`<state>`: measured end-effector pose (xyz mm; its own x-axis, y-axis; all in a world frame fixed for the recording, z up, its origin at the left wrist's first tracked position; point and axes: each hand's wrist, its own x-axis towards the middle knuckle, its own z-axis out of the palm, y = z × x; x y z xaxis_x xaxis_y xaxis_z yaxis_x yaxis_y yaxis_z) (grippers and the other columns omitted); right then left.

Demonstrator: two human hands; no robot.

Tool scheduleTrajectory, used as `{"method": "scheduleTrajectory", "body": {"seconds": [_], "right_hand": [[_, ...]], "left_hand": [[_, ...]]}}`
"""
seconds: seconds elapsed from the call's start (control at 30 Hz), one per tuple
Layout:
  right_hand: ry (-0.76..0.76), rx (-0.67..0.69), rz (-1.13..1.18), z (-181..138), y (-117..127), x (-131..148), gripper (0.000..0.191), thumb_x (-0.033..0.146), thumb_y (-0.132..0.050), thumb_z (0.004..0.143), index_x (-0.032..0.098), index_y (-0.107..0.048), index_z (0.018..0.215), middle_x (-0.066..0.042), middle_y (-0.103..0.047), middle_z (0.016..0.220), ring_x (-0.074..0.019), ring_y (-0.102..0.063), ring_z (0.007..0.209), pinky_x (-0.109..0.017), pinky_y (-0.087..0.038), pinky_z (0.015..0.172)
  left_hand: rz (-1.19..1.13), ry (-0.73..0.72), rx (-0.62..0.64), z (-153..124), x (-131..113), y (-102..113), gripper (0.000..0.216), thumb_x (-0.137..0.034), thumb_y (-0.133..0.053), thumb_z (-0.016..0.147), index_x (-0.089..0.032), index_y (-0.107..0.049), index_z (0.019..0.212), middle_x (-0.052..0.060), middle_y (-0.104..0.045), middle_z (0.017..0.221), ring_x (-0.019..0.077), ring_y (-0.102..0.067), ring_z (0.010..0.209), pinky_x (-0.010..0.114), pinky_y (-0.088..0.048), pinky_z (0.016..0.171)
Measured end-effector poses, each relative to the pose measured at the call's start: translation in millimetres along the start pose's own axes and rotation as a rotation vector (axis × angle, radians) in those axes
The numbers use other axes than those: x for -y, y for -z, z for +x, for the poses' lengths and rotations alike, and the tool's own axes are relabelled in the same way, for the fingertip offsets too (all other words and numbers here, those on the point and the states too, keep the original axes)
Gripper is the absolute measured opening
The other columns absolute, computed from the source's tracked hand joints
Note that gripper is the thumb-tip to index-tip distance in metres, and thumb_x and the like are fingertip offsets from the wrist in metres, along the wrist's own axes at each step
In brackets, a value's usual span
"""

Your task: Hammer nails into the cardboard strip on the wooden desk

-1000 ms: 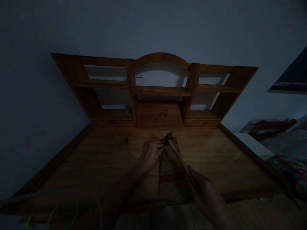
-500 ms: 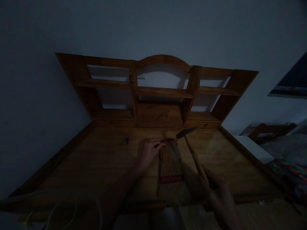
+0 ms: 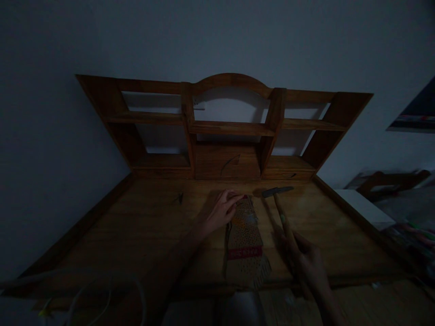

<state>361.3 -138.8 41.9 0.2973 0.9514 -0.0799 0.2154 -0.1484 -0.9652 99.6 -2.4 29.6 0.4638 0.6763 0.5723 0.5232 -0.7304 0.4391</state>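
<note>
A long piece of brown cardboard (image 3: 242,270), with a dark red printed band and many small dark dots, lies on the wooden desk. At its far end is my left hand (image 3: 222,212), fingers drawn together in a pinch over the cardboard's dark red edge. Whatever sits between those fingertips is too small and dark to make out. My right hand (image 3: 307,258) grips the wooden handle of a hammer (image 3: 277,192). The hammer's dark metal head is right of the cardboard, apart from it, near the desk top.
A wooden shelf unit (image 3: 227,128) stands along the desk's back edge against the wall. A small dark object (image 3: 180,198) lies on the desk (image 3: 142,226) to the left. Pale cables (image 3: 141,294) curve at lower left. Beyond the right edge are a white surface (image 3: 365,208) and a chair back (image 3: 390,180).
My right hand has shifted the hammer, its head now farther right and more level. My left hand has moved slightly right, its fingers now covering more of the cardboard's far edge.
</note>
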Motion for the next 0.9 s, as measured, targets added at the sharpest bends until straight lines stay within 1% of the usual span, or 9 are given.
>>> {"method": "scheduleTrajectory", "body": {"seconds": [0.13,0.2,0.3,0.47,0.6,0.7,0.8,0.83,0.9], "right_hand": [[-0.011,0.016,-0.018,2.7,0.7,-2.4,0.058,0.054,-0.064,0.078,0.009,-0.069,0.116,-0.005,-0.068,0.068,-0.0191,-0.060,0.058,-0.022,-0.039,0.043],[0.019,0.006,-0.043,4.1,2.5,-3.9,0.057,0.054,-0.063,0.079,0.010,-0.070,0.113,-0.006,-0.071,0.073,-0.0220,-0.064,0.065,-0.023,-0.044,0.048],[0.050,0.008,-0.038,5.0,3.9,-5.3,0.054,0.051,-0.064,0.079,0.009,-0.070,0.113,-0.008,-0.072,0.082,-0.0248,-0.066,0.075,-0.025,-0.048,0.056],[-0.005,0.015,0.003,2.2,2.0,-1.1,0.058,0.049,-0.064,0.080,0.006,-0.067,0.118,-0.009,-0.070,0.075,-0.0233,-0.065,0.066,-0.025,-0.047,0.049],[-0.016,0.019,-0.031,2.1,2.1,1.3,0.056,0.049,-0.065,0.080,0.007,-0.068,0.116,-0.008,-0.070,0.075,-0.0225,-0.065,0.067,-0.023,-0.045,0.048],[0.001,0.024,-0.041,3.8,3.0,-0.3,0.054,0.050,-0.065,0.079,0.009,-0.069,0.114,-0.008,-0.072,0.081,-0.0237,-0.066,0.074,-0.023,-0.047,0.052],[0.023,0.026,-0.054,4.3,2.1,-1.9,0.054,0.052,-0.065,0.078,0.011,-0.070,0.113,-0.008,-0.073,0.087,-0.0255,-0.066,0.080,-0.024,-0.050,0.057],[0.026,0.024,-0.045,4.0,1.4,-2.1,0.055,0.053,-0.065,0.079,0.011,-0.070,0.113,-0.007,-0.073,0.086,-0.0256,-0.067,0.080,-0.024,-0.050,0.058],[0.005,-0.002,-0.032,2.7,-0.2,-2.1,0.059,0.056,-0.063,0.079,0.011,-0.069,0.115,-0.006,-0.072,0.076,-0.0234,-0.066,0.069,-0.023,-0.046,0.049]], "left_hand": [[0.187,-0.090,0.114,4.3,-11.6,5.4,0.048,-0.017,-0.054,0.085,-0.031,-0.056,0.131,0.007,-0.044,0.136,0.0259,-0.042,0.125,0.047,-0.036,0.107],[0.230,-0.096,0.121,4.6,-13.2,6.5,0.043,-0.017,-0.056,0.084,-0.029,-0.061,0.126,0.007,-0.045,0.137,0.0270,-0.041,0.126,0.048,-0.034,0.109],[0.236,-0.056,0.083,4.2,-10.1,7.6,0.042,-0.016,-0.055,0.084,-0.028,-0.062,0.124,0.007,-0.046,0.136,0.0267,-0.041,0.126,0.048,-0.033,0.109],[0.092,0.009,0.013,3.1,3.9,10.2,0.047,-0.010,-0.054,0.081,-0.030,-0.064,0.123,0.006,-0.047,0.134,0.0247,-0.042,0.125,0.046,-0.036,0.107],[-0.051,0.060,0.027,0.2,19.5,12.8,0.051,-0.004,-0.050,0.082,-0.033,-0.064,0.122,0.003,-0.049,0.132,0.0220,-0.043,0.125,0.044,-0.035,0.109],[-0.151,0.099,0.060,-1.9,29.5,13.4,0.047,-0.008,-0.047,0.087,-0.035,-0.064,0.122,0.002,-0.052,0.129,0.0205,-0.046,0.123,0.043,-0.035,0.109],[-0.275,0.121,0.099,-1.9,34.3,12.5,0.041,-0.014,-0.044,0.091,-0.034,-0.065,0.121,0.004,-0.055,0.127,0.0200,-0.050,0.120,0.041,-0.037,0.108],[-0.310,0.123,0.105,-1.6,35.0,11.9,0.040,-0.015,-0.044,0.092,-0.033,-0.065,0.120,0.004,-0.055,0.127,0.0203,-0.050,0.120,0.041,-0.037,0.108],[-0.357,0.126,0.103,-1.1,35.8,10.0,0.036,-0.019,-0.045,0.093,-0.031,-0.067,0.119,0.005,-0.054,0.129,0.0215,-0.049,0.122,0.042,-0.037,0.109]]}}
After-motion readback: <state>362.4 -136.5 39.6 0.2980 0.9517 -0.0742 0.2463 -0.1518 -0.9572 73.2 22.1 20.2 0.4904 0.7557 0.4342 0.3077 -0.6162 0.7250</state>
